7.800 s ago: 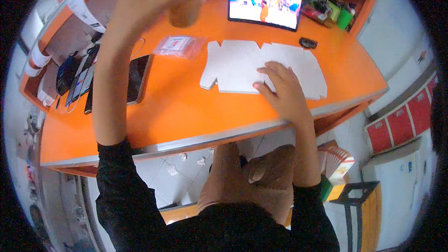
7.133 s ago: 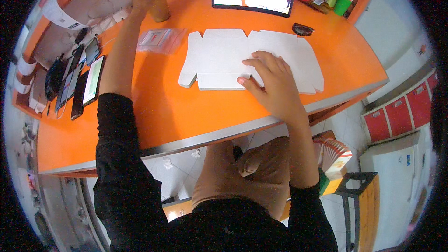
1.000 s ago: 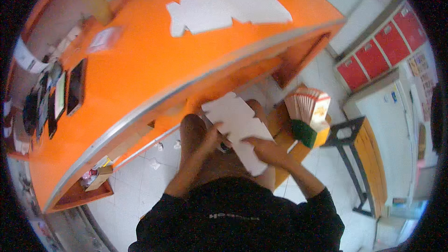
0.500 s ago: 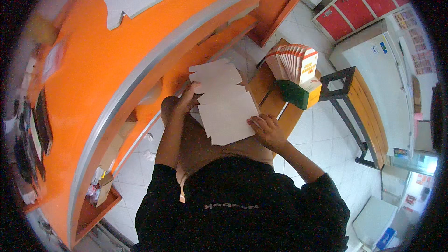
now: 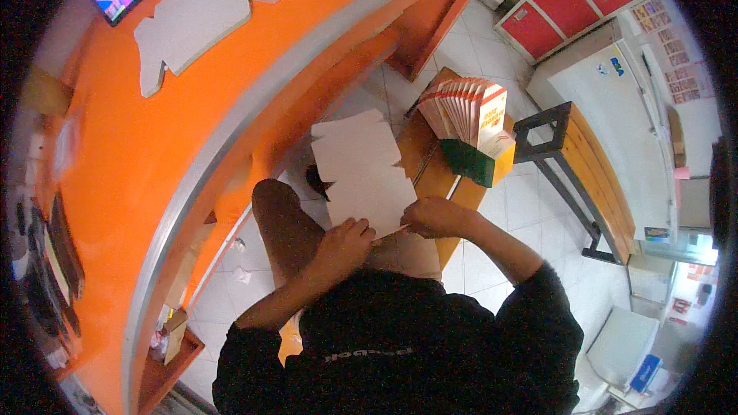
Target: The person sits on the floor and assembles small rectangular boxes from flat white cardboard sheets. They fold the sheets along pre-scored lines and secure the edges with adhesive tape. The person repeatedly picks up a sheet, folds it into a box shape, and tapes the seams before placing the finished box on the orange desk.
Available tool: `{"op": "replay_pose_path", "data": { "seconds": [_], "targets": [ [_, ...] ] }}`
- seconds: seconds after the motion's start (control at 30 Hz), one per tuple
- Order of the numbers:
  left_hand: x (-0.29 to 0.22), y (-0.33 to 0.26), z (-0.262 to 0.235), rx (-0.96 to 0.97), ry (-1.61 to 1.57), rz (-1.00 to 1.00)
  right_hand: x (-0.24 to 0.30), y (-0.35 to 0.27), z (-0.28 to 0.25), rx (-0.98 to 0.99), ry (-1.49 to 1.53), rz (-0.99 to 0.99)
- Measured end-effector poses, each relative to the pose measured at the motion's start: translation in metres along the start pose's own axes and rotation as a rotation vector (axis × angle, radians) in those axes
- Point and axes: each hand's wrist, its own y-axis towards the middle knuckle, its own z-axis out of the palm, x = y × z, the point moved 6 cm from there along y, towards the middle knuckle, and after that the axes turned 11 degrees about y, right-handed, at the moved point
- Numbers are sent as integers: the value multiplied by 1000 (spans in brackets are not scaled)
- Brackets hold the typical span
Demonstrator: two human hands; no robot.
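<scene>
A flat die-cut carton blank [image 5: 361,161], plain pale side up with notched edges, lies over my lap and reaches out toward the bench. My left hand [image 5: 346,247] has moved to its near edge, with the fingers curled over the near left corner. At the near right corner my right hand [image 5: 434,217] grips the card, thumb and fingers pressed together on the edge. A narrow strip along the near edge looks bent up between the hands. The undersides of the fingers are hidden.
To the right, a wooden bench [image 5: 463,204] carries a fanned row of folded cartons [image 5: 461,107] beside a green and yellow box [image 5: 469,161]. Another bench [image 5: 596,173], a white fridge [image 5: 592,69] and red lockers [image 5: 565,4] stand beyond. An orange counter [image 5: 207,92] curves along my left.
My left hand has gone from the blank's left side to its near edge. My right hand has shifted slightly inward along the corner. The whole view has turned a little.
</scene>
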Motion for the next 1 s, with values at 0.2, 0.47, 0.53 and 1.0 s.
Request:
{"op": "replay_pose_path", "data": {
  "seconds": [0.2, 0.47, 0.53, 1.0],
  "targets": [
    [45, 27, 46, 301, -542, -167, -40, 14, 18, 276, 423, 207],
    [40, 14, 40, 136, -593, 99, -53, -93, -88, -1022, 12, 388],
    [33, 15, 38, 89, -584, 116, -52, -143, -109, -1340, -168, 364],
    [15, 35, 28, 228, -626, 101, -141, -119, -111, -835, -93, 629]
  ]
}}
